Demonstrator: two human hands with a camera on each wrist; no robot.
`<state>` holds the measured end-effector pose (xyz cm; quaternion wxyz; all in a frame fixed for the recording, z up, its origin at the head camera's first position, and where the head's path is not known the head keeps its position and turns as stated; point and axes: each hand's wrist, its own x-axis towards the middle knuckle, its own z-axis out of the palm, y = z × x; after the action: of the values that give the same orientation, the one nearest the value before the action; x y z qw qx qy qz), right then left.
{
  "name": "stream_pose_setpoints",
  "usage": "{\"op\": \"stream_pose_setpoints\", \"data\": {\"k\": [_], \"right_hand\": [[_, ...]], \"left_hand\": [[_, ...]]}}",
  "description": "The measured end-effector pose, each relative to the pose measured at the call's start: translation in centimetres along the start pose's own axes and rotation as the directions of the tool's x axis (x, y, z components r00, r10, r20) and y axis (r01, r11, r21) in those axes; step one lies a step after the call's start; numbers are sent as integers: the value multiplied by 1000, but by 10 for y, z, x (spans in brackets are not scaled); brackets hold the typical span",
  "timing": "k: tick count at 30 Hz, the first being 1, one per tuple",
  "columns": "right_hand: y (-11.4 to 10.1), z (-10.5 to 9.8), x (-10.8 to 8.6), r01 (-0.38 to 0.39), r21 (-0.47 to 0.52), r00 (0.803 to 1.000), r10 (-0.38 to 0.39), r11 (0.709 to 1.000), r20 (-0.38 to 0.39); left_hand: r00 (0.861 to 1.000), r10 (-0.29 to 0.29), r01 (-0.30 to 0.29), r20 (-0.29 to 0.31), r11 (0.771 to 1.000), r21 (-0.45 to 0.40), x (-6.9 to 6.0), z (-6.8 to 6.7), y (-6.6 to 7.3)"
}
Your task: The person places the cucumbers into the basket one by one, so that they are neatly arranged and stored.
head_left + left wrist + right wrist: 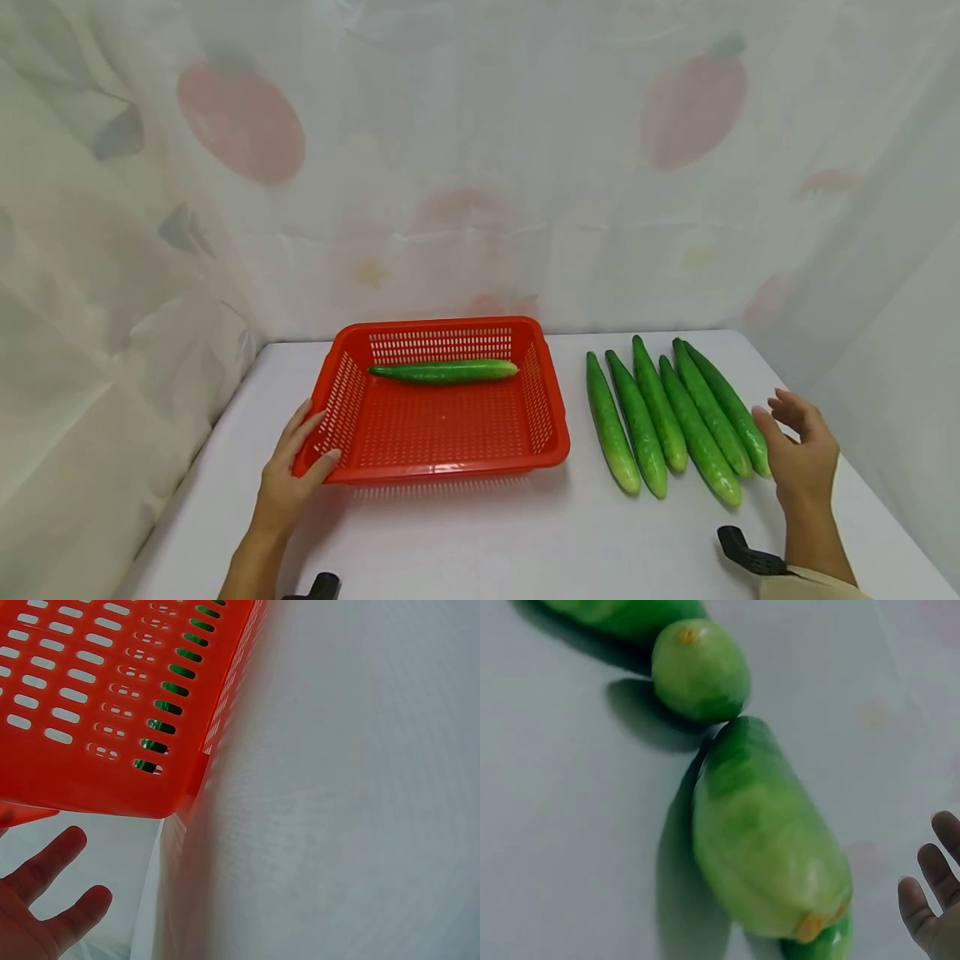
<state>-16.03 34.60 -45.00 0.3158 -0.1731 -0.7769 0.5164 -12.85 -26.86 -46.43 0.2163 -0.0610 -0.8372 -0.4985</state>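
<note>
Head view: one cucumber (442, 372) in basket (557, 446), six cucumbers (660, 408) left out; left hand (291, 473) spread at rim, right hand (806, 446) loose, empty

No readable text, labels, brands, numbers or signs in any view.
</note>
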Motion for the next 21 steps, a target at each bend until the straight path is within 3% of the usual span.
{"op": "stream_pose_setpoints", "data": {"k": [7, 14, 21], "right_hand": [[17, 0, 0, -79, -32, 997, 80, 996, 12], [34, 0, -2, -182, -111, 979, 190, 977, 67], [46, -3, 2, -203, -210, 964, 232, 956, 126]], "left_hand": [[1000, -9, 9, 9, 1000, -2, 0, -1, 0], [1000, -24, 24, 16, 1000, 2, -2, -1, -3], [1000, -12, 13, 7, 1000, -6, -1, -1, 1]]}}
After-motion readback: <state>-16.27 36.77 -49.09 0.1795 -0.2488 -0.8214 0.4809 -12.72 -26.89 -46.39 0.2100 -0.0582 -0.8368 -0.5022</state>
